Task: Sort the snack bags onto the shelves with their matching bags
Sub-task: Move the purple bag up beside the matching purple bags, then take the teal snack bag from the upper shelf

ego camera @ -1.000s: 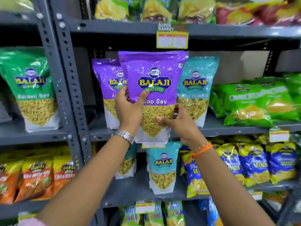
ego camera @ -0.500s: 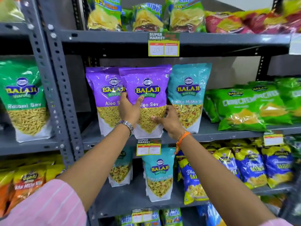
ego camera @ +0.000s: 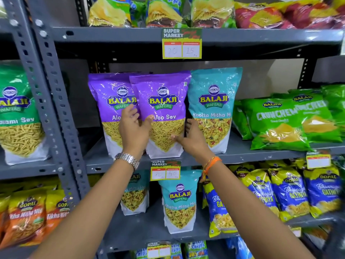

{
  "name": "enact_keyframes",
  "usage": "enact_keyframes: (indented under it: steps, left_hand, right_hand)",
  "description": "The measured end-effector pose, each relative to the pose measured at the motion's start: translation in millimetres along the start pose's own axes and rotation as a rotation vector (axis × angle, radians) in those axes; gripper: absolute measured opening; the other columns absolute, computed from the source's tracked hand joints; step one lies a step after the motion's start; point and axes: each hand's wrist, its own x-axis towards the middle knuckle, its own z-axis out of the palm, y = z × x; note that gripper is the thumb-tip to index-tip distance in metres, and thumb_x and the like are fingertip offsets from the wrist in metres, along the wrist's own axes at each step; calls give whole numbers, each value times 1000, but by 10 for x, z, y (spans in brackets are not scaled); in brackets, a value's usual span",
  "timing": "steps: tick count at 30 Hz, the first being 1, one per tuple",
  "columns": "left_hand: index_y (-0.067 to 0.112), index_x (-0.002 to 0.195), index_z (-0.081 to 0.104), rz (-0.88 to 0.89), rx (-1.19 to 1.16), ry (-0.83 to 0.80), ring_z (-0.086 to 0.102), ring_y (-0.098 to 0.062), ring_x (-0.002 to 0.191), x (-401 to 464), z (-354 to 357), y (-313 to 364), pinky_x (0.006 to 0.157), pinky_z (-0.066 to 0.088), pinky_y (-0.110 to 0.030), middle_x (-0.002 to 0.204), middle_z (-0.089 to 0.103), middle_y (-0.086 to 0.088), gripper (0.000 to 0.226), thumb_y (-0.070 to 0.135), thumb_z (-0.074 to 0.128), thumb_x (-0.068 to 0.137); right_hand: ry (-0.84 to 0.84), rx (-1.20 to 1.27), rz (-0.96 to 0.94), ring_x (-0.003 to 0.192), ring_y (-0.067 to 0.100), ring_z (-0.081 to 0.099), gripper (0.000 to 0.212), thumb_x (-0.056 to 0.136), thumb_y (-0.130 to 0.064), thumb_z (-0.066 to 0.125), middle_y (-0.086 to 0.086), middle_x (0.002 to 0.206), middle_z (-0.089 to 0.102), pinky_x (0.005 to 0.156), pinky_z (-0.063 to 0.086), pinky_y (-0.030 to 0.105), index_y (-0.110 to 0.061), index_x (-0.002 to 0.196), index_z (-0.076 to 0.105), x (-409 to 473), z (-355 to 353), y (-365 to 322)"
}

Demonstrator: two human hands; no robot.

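Observation:
A purple Balaji Aloo Sev bag (ego camera: 165, 90) stands upright on the middle shelf (ego camera: 246, 156). It overlaps a second purple Aloo Sev bag (ego camera: 110, 94) on its left, and a teal Khatta Mitha bag (ego camera: 214, 101) stands on its right. My left hand (ego camera: 133, 130) is at the front bag's left edge, fingers spread and thumb resting on the front. At the right edge is my right hand (ego camera: 193, 137), fingers loose beside the bag and thumb touching its lower front. Neither hand clasps the bag.
Green Crunchem bags (ego camera: 280, 124) lie at the right of the same shelf. A green Ratlami Sev bag (ego camera: 16, 116) stands in the left bay behind the grey upright (ego camera: 54, 101). Teal bags (ego camera: 180, 200) and blue Gopal bags (ego camera: 289, 191) fill the shelf below. A price tag (ego camera: 182, 45) hangs above.
The purple bag went from held in the air to standing on the middle shelf beside its matching bag. Both hands have loosened their grip and opened their fingers.

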Motion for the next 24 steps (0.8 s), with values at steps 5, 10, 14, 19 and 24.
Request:
enact_keyframes:
  steps: [5, 10, 14, 19, 24]
  left_hand:
    - [15, 124, 56, 51, -124, -38, 66, -10, 106, -435, 16, 45, 101, 53, -22, 111, 65, 2, 49, 0, 77, 83]
    - [24, 114, 54, -13, -26, -288, 62, -12, 113, -699, 519, 43, 109, 50, -33, 119, 63, 0, 46, 5, 79, 82]
    - [23, 126, 45, -155, 249, -571, 50, -21, 134, -769, 949, -13, 108, 41, -35, 136, 52, 2, 56, 38, 78, 84]
    - [5, 160, 9, -236, 304, -568, 18, -20, 156, -755, 1417, -61, 123, 21, -31, 167, 18, -6, 106, 39, 77, 85]
    - [12, 134, 41, -258, 300, -391, 57, -27, 130, -622, 1642, -263, 109, 47, -38, 138, 58, -8, 78, 31, 87, 74]
  right_hand:
    - [296, 112, -126, 108, 18, 65, 59, 78, -7, 84, 9, 119, 65, 77, 53, 9, -11, 129, 53, -165, -648, -194]
    - [588, 208, -132, 97, 14, 55, 59, 69, -25, 91, 1, 109, 60, 81, 54, 29, -20, 116, 55, 177, -1369, -106]
    - [384, 240, 13, 116, 16, 55, 74, 68, -29, 92, 1, 126, 56, 103, 53, 45, -17, 126, 49, 536, -1549, -9]
    - [38, 380, 59, 114, 27, 71, 64, 70, -13, 90, 12, 125, 72, 98, 57, 42, -5, 125, 57, 789, -1579, 34]
    - [4, 380, 32, 97, 24, 77, 48, 71, -6, 88, 13, 111, 78, 85, 62, 38, -4, 114, 68, 845, -1571, 90]
